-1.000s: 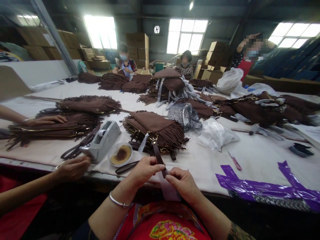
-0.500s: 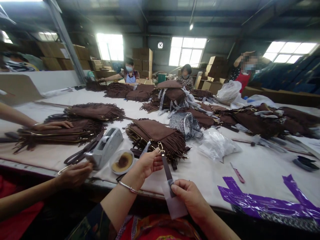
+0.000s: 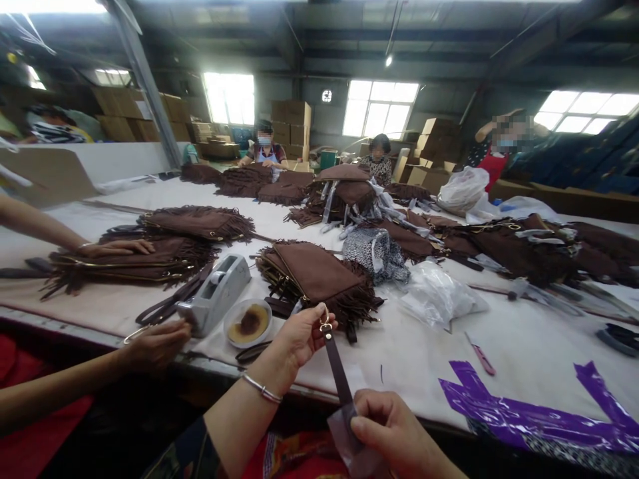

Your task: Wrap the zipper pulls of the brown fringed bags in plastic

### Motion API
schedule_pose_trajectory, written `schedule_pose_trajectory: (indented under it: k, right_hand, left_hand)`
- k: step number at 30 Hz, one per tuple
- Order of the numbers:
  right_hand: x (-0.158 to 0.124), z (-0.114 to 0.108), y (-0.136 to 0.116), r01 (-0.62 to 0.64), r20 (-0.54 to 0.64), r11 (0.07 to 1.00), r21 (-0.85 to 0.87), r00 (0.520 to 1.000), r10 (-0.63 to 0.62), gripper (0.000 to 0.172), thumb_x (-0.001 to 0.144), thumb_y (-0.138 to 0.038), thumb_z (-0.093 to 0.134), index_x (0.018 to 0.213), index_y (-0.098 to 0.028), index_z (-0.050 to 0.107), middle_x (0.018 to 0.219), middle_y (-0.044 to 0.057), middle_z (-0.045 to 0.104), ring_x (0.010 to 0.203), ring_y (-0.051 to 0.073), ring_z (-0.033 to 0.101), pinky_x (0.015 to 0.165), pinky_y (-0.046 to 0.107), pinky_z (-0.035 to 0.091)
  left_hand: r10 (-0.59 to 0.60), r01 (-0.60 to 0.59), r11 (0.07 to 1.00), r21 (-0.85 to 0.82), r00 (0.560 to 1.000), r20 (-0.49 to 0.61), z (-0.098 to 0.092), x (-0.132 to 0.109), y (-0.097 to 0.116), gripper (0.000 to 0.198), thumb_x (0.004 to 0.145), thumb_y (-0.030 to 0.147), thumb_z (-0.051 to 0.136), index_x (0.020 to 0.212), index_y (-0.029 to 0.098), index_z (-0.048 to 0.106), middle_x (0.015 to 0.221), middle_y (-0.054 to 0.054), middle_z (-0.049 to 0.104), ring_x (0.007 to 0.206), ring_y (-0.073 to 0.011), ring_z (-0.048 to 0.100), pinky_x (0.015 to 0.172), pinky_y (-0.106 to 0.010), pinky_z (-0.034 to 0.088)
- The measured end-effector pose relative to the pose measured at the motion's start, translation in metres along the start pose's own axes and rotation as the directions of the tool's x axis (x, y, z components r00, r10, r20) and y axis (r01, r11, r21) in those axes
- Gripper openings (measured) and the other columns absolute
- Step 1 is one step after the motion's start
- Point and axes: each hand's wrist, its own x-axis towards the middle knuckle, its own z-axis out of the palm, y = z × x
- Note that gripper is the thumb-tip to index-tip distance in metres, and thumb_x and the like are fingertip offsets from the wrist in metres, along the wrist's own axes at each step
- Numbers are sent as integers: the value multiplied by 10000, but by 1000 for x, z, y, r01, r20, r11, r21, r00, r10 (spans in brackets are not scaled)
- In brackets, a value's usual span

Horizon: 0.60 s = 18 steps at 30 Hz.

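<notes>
My left hand is closed, pinching the gold clasp end of a brown strap just in front of a stack of brown fringed bags. The strap runs down to my right hand, which is closed on its lower end together with a small clear plastic sleeve. Both hands are at the near table edge, the strap pulled taut between them.
A grey tape dispenser and a small dish sit left of my hands, beside a co-worker's hand. More fringed bags, plastic bags, a pink cutter and purple tape lie on the white table. People work at the far side.
My hands have moved apart: the left lifted the clasp end up toward the bags, the right slid down the strap with the plastic sleeve toward me.
</notes>
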Motion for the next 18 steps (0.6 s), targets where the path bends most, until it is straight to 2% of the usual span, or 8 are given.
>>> schedule_pose_trajectory:
  k: [3, 6, 12, 16, 18]
  right_hand:
    - [13, -2, 8, -22, -217, 989, -148, 976, -11, 425, 713, -559, 676, 601, -161, 574, 583, 0, 508, 566, 126, 424, 531, 248, 303]
    - [33, -5, 5, 15, -342, 952, -306, 931, -124, 403, 758, -521, 630, 598, -151, 640, 568, 0, 511, 580, 136, 436, 546, 253, 326]
    - [82, -13, -21, 120, -422, 900, -418, 852, -310, 368, 794, -471, 599, 678, -149, 734, 536, 0, 558, 546, 138, 463, 534, 252, 347]
    - [108, -14, -42, 178, -393, 863, -473, 834, -388, 351, 800, -448, 586, 675, -163, 747, 569, 19, 628, 562, 151, 512, 541, 252, 375]
    - [118, -15, -48, 172, -394, 842, -511, 824, -407, 341, 795, -434, 583, 651, -166, 739, 566, 21, 636, 558, 152, 522, 540, 252, 374]
  left_hand:
    - [101, -99, 989, 108, 995, -13, 5, 0, 0, 208, 799, 328, 695, 844, 136, 627, 830, -76, 702, 699, -161, 677, 572, -248, 517]
    - [184, -176, 961, 215, 983, -18, 9, -2, 1, 263, 768, 365, 708, 835, 120, 638, 852, -96, 700, 682, -155, 660, 600, -262, 513]
    - [216, -200, 928, 316, 976, -18, 4, 3, 3, 374, 678, 461, 747, 796, 116, 663, 814, -82, 686, 638, -135, 623, 599, -251, 473]
    - [236, -212, 914, 347, 971, -26, 0, 7, 3, 405, 670, 494, 745, 753, 111, 642, 657, -45, 631, 555, -126, 578, 563, -252, 446]
    - [225, -206, 921, 332, 974, -22, -1, 6, 2, 411, 696, 507, 722, 792, 116, 638, 683, -56, 647, 573, -136, 594, 578, -261, 456]
